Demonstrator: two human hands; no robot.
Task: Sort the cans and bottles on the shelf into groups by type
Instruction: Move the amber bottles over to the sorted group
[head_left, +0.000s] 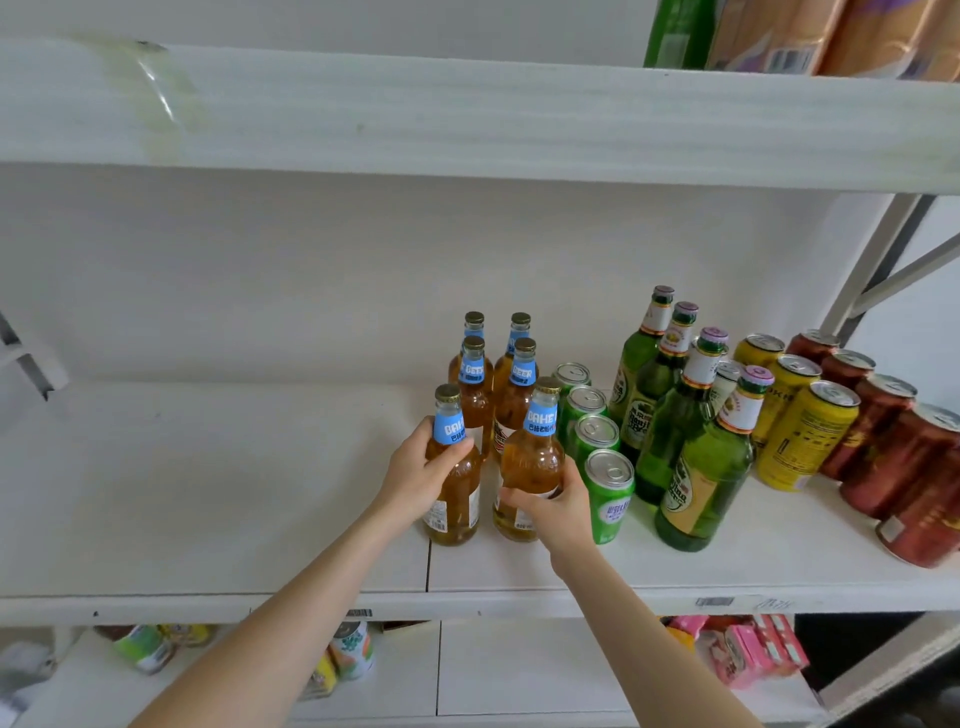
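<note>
Bottles of amber beer stand two abreast on the shelf. The left hand grips the front-left bottle, the right hand the front-right bottle, just beside the green cans. Sorting looks nearly finished; next, these two likely need squaring up with their rows.

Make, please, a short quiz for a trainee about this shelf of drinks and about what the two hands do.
1. True or false: the left hand grips the front left amber bottle, and the right hand grips the front right amber bottle.
2. Which group stands directly to the right of the amber bottles? A) green cans B) red cans C) yellow cans
3. Count: how many amber bottles with blue neck labels stand on the shelf?

Key: 1 true; 2 A; 3 six.
</note>
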